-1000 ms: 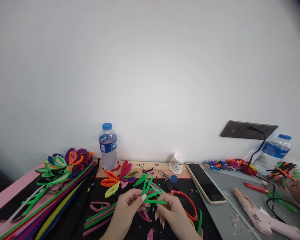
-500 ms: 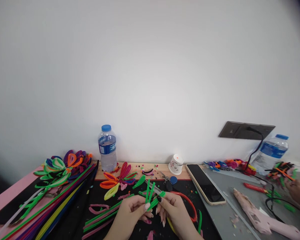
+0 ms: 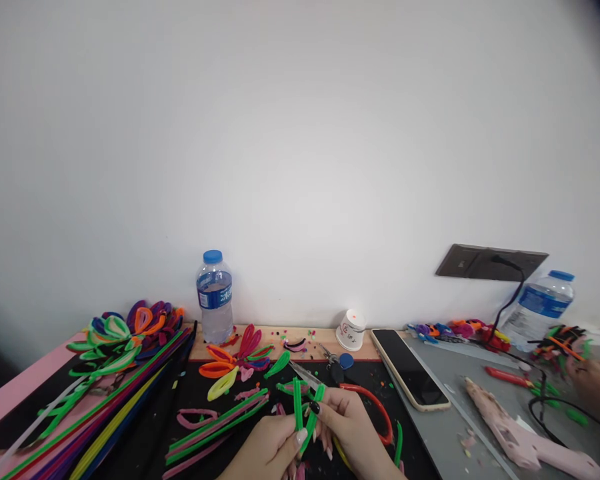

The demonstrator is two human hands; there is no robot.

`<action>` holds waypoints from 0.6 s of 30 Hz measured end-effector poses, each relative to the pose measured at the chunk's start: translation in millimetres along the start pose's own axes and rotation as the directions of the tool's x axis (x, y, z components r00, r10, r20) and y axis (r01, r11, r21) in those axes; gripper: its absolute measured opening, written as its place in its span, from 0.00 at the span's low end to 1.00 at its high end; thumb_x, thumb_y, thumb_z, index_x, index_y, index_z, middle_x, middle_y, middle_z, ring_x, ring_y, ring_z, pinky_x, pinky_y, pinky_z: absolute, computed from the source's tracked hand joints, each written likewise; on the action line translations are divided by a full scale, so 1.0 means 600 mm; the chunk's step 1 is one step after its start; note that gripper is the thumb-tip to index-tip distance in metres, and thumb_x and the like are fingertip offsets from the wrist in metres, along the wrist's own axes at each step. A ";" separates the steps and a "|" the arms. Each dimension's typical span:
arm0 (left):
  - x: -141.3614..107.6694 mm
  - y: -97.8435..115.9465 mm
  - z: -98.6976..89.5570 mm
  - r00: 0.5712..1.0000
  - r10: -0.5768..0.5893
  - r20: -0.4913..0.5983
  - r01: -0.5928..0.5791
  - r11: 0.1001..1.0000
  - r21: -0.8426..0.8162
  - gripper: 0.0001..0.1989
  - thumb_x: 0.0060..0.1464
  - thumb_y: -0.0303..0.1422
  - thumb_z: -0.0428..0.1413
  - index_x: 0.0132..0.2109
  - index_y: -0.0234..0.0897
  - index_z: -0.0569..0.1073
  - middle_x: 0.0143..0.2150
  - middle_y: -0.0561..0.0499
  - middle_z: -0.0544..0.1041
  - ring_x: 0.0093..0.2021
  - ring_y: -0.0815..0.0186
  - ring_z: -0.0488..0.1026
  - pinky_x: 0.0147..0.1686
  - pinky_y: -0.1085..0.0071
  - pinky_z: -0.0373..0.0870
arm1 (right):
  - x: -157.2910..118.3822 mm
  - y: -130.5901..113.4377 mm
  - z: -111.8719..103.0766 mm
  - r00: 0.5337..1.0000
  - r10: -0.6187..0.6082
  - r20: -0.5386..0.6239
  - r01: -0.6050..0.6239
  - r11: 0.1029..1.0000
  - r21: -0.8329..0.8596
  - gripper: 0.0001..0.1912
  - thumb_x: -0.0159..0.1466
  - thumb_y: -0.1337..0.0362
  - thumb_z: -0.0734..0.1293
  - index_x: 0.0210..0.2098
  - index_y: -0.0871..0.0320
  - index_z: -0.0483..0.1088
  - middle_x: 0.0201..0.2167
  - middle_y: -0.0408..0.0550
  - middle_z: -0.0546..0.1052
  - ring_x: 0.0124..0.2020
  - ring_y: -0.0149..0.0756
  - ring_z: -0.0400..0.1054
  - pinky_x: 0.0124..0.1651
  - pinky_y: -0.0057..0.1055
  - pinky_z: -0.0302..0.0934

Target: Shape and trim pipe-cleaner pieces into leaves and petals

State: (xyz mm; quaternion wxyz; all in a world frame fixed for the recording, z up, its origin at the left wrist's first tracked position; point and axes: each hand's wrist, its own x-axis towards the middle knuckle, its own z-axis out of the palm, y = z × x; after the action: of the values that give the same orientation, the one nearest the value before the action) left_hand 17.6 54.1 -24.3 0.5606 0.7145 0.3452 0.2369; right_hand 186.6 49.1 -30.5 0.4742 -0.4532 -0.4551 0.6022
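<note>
Now lower, left hand pinches green stems with right hand.

The green chenille stems look fuzzy and matt. From them, at twelve o'clock, the scissor blades are smooth, shiny metal; at one, the cup is white paper; at two, the phone screen is glossy; at three, the glue gun is pink plastic; at eleven, the bottle is clear, shiny plastic.

Craft workspace (pipe cleaners, glue gun, scissors).
</note>
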 end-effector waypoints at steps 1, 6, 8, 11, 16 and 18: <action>0.001 -0.004 -0.001 0.999 0.031 0.013 -0.032 0.999 0.032 0.28 0.58 0.53 0.39 0.31 0.33 0.68 0.22 0.54 0.63 0.19 0.72 0.62 0.20 0.78 0.58 | 0.000 0.003 -0.001 1.000 -0.003 0.009 0.003 1.000 -0.008 0.22 0.51 0.48 0.70 0.19 0.61 0.65 0.12 0.44 0.71 0.09 0.22 0.56 0.11 0.19 0.48; 0.007 -0.018 -0.004 0.982 0.180 0.059 -0.189 0.962 0.197 0.31 0.59 0.54 0.34 0.31 0.34 0.70 0.20 0.54 0.64 0.20 0.70 0.62 0.21 0.77 0.58 | -0.001 0.005 -0.002 0.999 0.009 0.032 -0.008 0.999 -0.041 0.21 0.51 0.50 0.71 0.18 0.61 0.65 0.12 0.42 0.71 0.08 0.22 0.56 0.11 0.19 0.48; 0.008 -0.020 -0.004 0.977 0.204 0.064 -0.213 0.945 0.248 0.32 0.59 0.53 0.33 0.31 0.35 0.70 0.19 0.54 0.64 0.20 0.69 0.61 0.22 0.76 0.58 | -0.002 0.001 -0.001 0.999 0.023 0.035 -0.021 0.998 -0.059 0.20 0.50 0.51 0.71 0.18 0.61 0.64 0.11 0.42 0.71 0.08 0.22 0.55 0.11 0.19 0.48; 0.007 -0.017 -0.004 0.970 0.225 0.095 -0.244 0.923 0.297 0.32 0.60 0.52 0.31 0.31 0.35 0.71 0.19 0.54 0.64 0.20 0.69 0.61 0.23 0.76 0.58 | -0.003 -0.007 0.001 0.998 0.046 0.045 -0.042 0.995 -0.088 0.19 0.49 0.53 0.72 0.17 0.61 0.64 0.11 0.42 0.71 0.08 0.22 0.55 0.11 0.19 0.48; 0.005 -0.008 -0.008 0.958 0.238 0.160 -0.277 0.912 0.302 0.30 0.60 0.50 0.32 0.32 0.36 0.71 0.19 0.54 0.64 0.20 0.69 0.61 0.23 0.77 0.58 | -0.006 -0.012 0.002 0.996 0.078 0.048 -0.072 0.989 -0.127 0.19 0.49 0.52 0.72 0.18 0.61 0.64 0.12 0.41 0.70 0.09 0.22 0.55 0.11 0.19 0.47; 0.006 -0.010 -0.009 0.958 0.221 0.181 -0.269 0.909 0.317 0.30 0.60 0.51 0.32 0.31 0.37 0.70 0.18 0.55 0.64 0.20 0.69 0.60 0.23 0.77 0.58 | -0.007 -0.013 0.002 0.994 0.087 0.067 -0.077 0.988 -0.135 0.20 0.49 0.52 0.72 0.19 0.61 0.64 0.12 0.41 0.70 0.09 0.22 0.55 0.12 0.20 0.48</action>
State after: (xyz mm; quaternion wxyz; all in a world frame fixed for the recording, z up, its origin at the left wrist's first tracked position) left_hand 14.7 60.8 -28.8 0.4180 0.8528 0.2476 0.1915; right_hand 187.1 46.0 -22.4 0.4013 -0.4798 -0.4917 0.6058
